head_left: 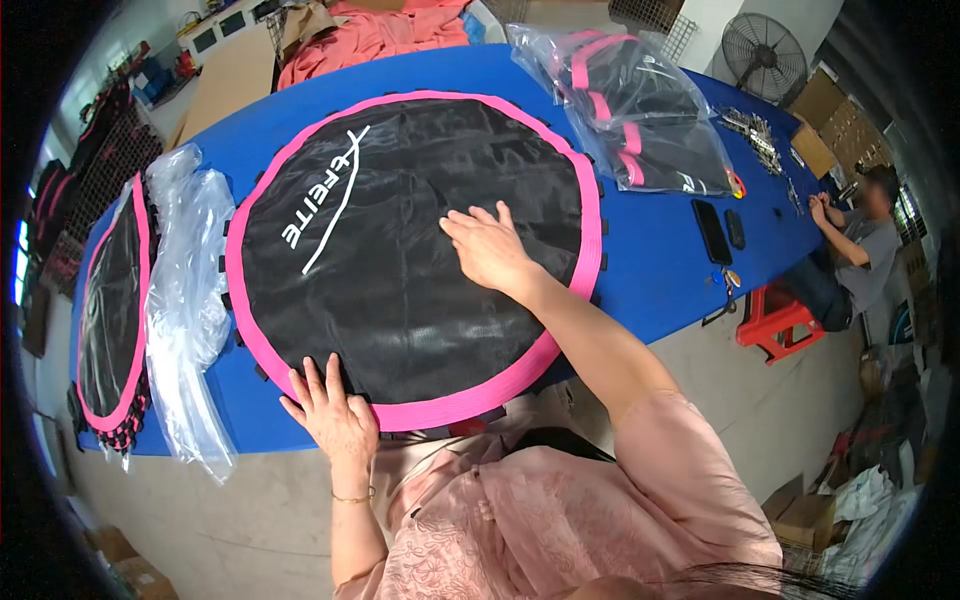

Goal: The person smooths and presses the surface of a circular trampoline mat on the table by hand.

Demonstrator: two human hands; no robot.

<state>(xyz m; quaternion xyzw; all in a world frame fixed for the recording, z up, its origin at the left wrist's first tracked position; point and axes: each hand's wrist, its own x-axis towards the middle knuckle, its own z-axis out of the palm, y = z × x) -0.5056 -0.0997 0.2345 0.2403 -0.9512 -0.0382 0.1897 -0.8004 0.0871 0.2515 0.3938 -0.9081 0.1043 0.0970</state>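
A round black trampoline mat (420, 330) with a pink border and white lettering lies flat on the blue table (650, 290). Small black tabs stick out around its rim. My left hand (335, 410) rests on the pink border at the near left, fingers spread. Near the mat's middle right, my right hand (487, 245) lies on the black fabric, its fingers stretched out. Neither hand grips anything. To the left are clear plastic bags (185, 310) and another pink-edged mat (115, 310), seen partly along the table's side.
Bagged black-and-pink pieces (650, 110) lie at the far right. Beyond them are a phone (711, 231), keys (732, 280) and a pile of metal parts (755, 140). A co-worker (865, 250) sits at the right end, near a red stool (778, 325). A fan (763, 58) stands behind.
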